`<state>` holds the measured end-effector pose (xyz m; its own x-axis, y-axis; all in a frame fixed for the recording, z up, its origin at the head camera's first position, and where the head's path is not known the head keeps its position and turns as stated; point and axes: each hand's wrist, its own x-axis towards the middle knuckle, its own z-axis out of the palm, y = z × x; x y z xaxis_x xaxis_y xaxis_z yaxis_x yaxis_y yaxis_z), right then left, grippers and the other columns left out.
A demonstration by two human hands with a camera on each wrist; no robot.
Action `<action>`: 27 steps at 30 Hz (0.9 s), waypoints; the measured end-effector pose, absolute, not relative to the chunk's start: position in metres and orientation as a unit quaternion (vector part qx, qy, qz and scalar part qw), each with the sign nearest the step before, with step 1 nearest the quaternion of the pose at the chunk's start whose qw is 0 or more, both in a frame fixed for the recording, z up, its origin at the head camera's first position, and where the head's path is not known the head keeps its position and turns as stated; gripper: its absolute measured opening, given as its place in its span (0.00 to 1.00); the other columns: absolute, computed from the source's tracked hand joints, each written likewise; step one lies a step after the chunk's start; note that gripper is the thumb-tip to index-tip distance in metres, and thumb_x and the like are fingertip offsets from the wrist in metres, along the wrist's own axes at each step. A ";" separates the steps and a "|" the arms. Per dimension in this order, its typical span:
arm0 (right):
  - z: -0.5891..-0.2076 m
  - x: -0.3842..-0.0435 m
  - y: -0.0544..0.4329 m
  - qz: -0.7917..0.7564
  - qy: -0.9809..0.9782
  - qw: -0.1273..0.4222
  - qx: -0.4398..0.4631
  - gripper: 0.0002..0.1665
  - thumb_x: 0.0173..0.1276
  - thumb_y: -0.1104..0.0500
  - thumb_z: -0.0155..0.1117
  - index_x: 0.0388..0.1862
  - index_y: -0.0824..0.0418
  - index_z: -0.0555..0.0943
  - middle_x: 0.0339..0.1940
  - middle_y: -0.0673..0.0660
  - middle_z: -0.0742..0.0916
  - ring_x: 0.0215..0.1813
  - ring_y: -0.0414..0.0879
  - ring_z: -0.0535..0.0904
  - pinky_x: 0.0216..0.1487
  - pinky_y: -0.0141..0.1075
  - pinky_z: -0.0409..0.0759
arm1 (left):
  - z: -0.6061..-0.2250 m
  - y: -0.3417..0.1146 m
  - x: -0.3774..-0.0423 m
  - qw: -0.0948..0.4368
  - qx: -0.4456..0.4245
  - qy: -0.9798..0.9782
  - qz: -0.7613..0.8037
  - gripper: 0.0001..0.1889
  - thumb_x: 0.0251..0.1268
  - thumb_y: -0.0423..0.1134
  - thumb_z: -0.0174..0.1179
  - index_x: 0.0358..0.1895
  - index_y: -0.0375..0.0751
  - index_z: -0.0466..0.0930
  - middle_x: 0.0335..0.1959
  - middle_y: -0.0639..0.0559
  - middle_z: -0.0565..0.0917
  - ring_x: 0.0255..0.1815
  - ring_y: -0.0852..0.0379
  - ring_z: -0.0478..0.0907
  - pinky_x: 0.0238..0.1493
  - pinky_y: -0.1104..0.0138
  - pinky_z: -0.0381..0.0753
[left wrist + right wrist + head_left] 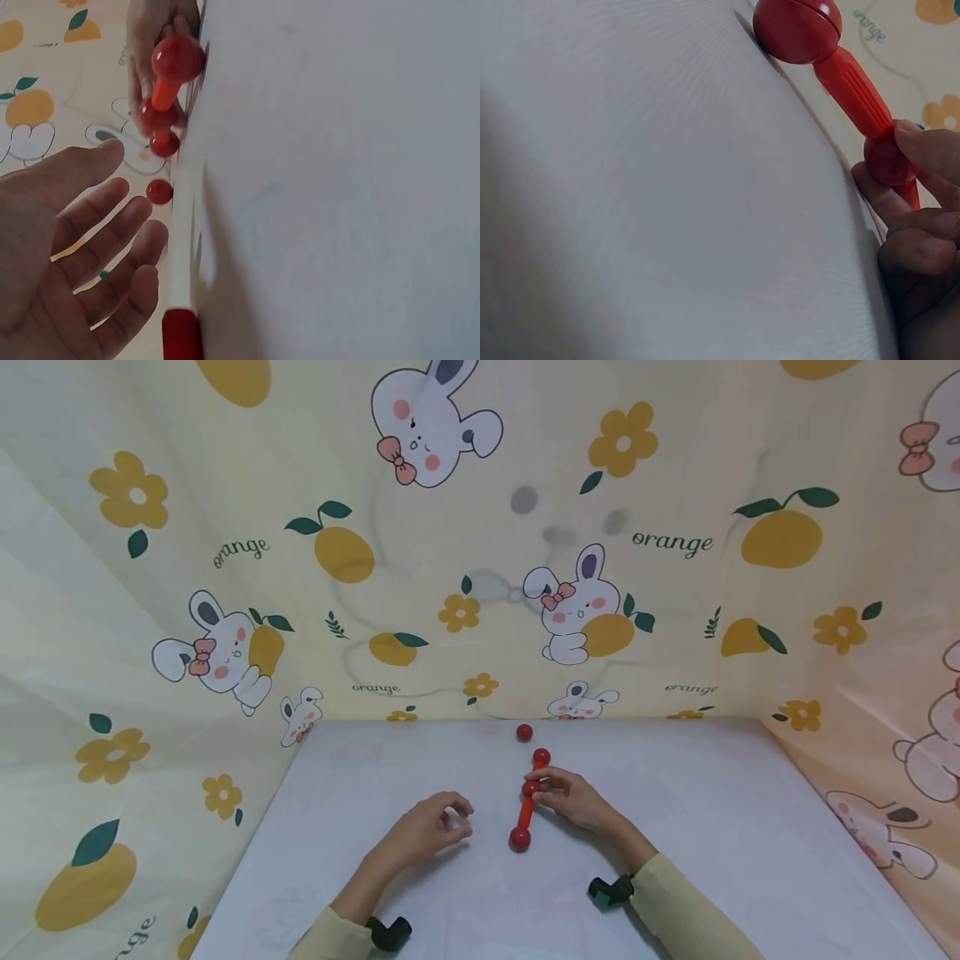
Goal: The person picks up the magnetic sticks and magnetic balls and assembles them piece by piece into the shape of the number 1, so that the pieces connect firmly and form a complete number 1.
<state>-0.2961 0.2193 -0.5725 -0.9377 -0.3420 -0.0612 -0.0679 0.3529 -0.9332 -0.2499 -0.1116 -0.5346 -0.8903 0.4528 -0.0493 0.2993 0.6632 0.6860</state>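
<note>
Pale left sleeve (330, 937) in front; right hand (576, 800) pinches a red ball-and-rod chain (526, 812)

Just beside the left cuff sits a dark device (390, 933); a second one (611, 891) sits at the right wrist, by the right sleeve (690, 902). The left hand (427, 827) is released, its fingers loosely bent around nothing, to the left of the chain and apart from it. The right hand grasps the middle ball (531, 789) between thumb and fingers.

The chain points away from the person: near ball (520, 838), ridged near rod (853, 91), middle ball, then a far rod partly covered by fingers, then far ball (542, 757). I cannot tell whether all of it rests on the white tabletop (360, 785). Beyond the far ball, apart from it, a loose red ball (524, 732) sits near the table's back edge, before a cloth (495, 652) printed with rabbits, oranges and flowers.
</note>
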 end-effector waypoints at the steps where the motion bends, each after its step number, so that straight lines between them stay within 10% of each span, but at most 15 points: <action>1: -0.573 -0.296 0.220 -0.555 0.813 0.124 -0.125 0.24 0.77 0.56 0.71 0.70 0.54 0.83 0.61 0.57 0.85 0.65 0.57 0.75 0.49 0.41 0.81 | -0.534 -0.114 -0.250 0.106 0.207 0.906 0.355 0.16 0.72 0.47 0.73 0.58 0.52 0.84 0.53 0.58 0.86 0.45 0.58 0.80 0.46 0.64 0.80; 10: -0.572 -0.296 0.220 -0.557 0.812 0.127 -0.123 0.24 0.77 0.54 0.72 0.70 0.52 0.83 0.61 0.56 0.85 0.65 0.56 0.74 0.49 0.41 0.81 | -0.539 -0.137 -0.252 0.071 0.198 0.919 0.333 0.17 0.72 0.48 0.73 0.59 0.55 0.84 0.50 0.58 0.84 0.38 0.60 0.75 0.37 0.67 0.76; 27: -0.571 -0.296 0.220 -0.550 0.817 0.126 -0.120 0.24 0.77 0.54 0.71 0.70 0.53 0.83 0.60 0.57 0.86 0.63 0.56 0.75 0.48 0.40 0.80 | -0.544 -0.166 -0.253 0.031 0.173 0.958 0.229 0.17 0.66 0.47 0.78 0.55 0.51 0.88 0.48 0.57 0.86 0.49 0.57 0.79 0.52 0.56 0.84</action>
<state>-0.2955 0.2200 -0.5711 -0.9395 -0.3345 -0.0738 -0.0579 0.3673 -0.9283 -0.2533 -0.1660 -0.5442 -0.9383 0.3453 0.0188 0.3166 0.8358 0.4485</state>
